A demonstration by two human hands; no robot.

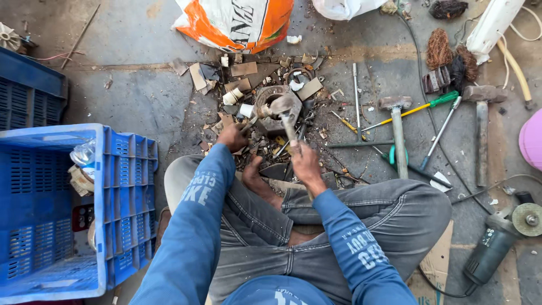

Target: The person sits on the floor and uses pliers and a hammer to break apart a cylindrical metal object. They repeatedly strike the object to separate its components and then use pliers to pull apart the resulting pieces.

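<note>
I sit on the concrete floor in grey trousers and blue sleeves. My right hand [305, 162] grips the handle of a hammer [284, 110], its head resting over a round grey metal motor part [275, 107] in front of my bare foot [255, 179]. My left hand [232, 137] holds a thin chisel-like tool [253, 118] whose tip points at the left side of that metal part. Scraps of cardboard, plastic and metal lie all around the part.
A blue plastic crate [121, 186] with bits inside stands at my left. Two hammers [397, 130] [480, 130], a green-handled screwdriver [418, 108], rods and copper wire bundles [438, 49] lie to the right. An angle grinder [499, 237] lies lower right; an orange-white sack [234, 22] is ahead.
</note>
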